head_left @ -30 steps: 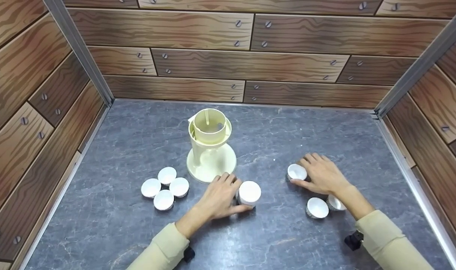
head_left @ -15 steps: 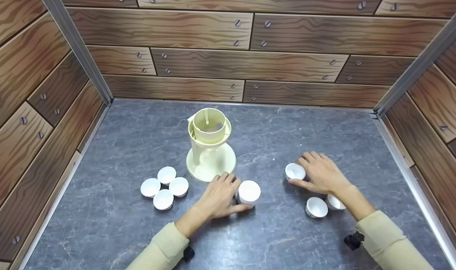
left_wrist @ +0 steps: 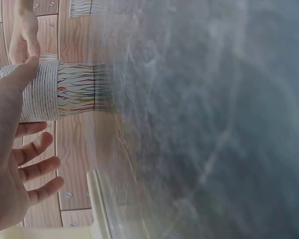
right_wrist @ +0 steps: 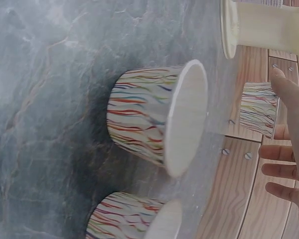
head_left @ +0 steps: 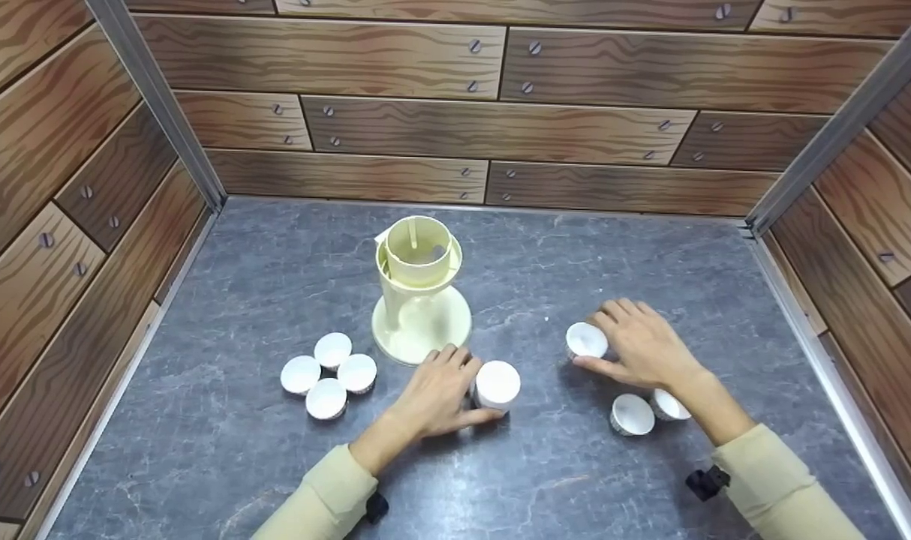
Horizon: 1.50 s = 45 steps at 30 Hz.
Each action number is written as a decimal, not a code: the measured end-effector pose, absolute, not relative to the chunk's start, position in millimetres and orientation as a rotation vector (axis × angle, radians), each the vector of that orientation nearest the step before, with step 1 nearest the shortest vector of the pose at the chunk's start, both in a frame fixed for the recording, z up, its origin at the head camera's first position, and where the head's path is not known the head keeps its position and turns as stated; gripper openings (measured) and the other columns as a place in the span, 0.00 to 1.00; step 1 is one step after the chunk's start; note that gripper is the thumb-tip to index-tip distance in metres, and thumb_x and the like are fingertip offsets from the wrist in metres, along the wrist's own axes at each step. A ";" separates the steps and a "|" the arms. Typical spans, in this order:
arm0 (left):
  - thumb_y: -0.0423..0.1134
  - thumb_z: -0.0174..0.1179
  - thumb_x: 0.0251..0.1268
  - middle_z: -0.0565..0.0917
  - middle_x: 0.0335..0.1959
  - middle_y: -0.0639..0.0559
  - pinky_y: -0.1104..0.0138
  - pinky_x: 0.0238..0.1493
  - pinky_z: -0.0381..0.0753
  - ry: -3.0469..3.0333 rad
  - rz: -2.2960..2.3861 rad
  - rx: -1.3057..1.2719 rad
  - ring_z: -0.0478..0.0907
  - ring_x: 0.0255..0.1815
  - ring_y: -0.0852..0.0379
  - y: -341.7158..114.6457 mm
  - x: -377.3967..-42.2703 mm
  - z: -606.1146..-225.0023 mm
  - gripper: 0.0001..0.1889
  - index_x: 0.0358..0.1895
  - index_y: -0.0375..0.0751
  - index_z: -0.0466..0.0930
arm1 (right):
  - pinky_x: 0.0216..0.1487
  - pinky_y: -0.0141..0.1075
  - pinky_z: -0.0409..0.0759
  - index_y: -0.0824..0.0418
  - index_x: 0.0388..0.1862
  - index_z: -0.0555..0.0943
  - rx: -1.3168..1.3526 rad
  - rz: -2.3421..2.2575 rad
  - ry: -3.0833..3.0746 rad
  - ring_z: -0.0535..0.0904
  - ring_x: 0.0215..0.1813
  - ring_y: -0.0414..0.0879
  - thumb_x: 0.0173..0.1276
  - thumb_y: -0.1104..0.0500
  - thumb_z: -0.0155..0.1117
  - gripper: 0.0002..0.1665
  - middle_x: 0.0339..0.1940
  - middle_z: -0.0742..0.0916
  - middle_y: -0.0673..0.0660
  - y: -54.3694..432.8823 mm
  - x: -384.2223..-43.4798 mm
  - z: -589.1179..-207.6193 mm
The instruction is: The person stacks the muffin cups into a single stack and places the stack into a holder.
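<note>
My left hand (head_left: 440,394) holds a stack of white paper cups (head_left: 498,384), with thumb and index finger at opposite sides. In the left wrist view the stacked rims of the cup stack (left_wrist: 42,89) show above a wall printed with coloured wavy lines; the other fingers are spread apart from it. My right hand (head_left: 639,341) pinches a single paper cup (head_left: 587,341) near its rim. The same wavy print covers this cup (right_wrist: 258,107) in the right wrist view. Two more cups, one in front (head_left: 632,415) and one partly behind my right wrist (head_left: 670,405), stand nearby.
A cream dispenser-like stand (head_left: 422,322) with a round base and an open tube on top stands behind my left hand. Several white cups (head_left: 326,399) stand grouped at the left. Wood-patterned walls (head_left: 485,127) enclose the grey marbled table (head_left: 200,450).
My right hand has moved slightly left and away from me, carrying its cup towards the stack. The left hand and the stack have stayed in place.
</note>
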<state>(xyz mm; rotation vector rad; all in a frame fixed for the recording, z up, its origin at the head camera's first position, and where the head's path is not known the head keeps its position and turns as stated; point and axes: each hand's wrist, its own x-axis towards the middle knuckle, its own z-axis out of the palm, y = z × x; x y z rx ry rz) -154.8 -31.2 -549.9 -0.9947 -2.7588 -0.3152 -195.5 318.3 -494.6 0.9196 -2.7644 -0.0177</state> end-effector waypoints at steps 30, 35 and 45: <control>0.78 0.62 0.59 0.83 0.51 0.51 0.57 0.54 0.81 -2.756 -0.323 -0.997 0.79 0.53 0.51 -31.8 -154.5 -548.4 0.38 0.56 0.47 0.79 | 0.57 0.52 0.83 0.59 0.57 0.83 1.007 0.023 -2.630 0.83 0.54 0.56 0.63 0.26 0.69 0.41 0.51 0.87 0.58 294.1 -179.6 -481.4; 0.77 0.62 0.59 0.83 0.51 0.51 0.58 0.54 0.81 -2.744 -0.318 -1.001 0.79 0.53 0.51 -31.6 -153.6 -547.1 0.38 0.56 0.47 0.78 | 0.55 0.51 0.84 0.58 0.55 0.83 1.041 0.033 -2.582 0.83 0.53 0.55 0.63 0.27 0.69 0.40 0.50 0.87 0.57 291.8 -178.5 -483.9; 0.77 0.62 0.59 0.83 0.51 0.51 0.57 0.55 0.81 -2.752 -0.328 -1.003 0.79 0.54 0.51 -31.8 -153.4 -548.1 0.38 0.56 0.47 0.78 | 0.55 0.49 0.83 0.57 0.56 0.83 1.085 0.069 -2.537 0.83 0.53 0.54 0.62 0.26 0.69 0.40 0.50 0.87 0.57 283.4 -173.6 -487.4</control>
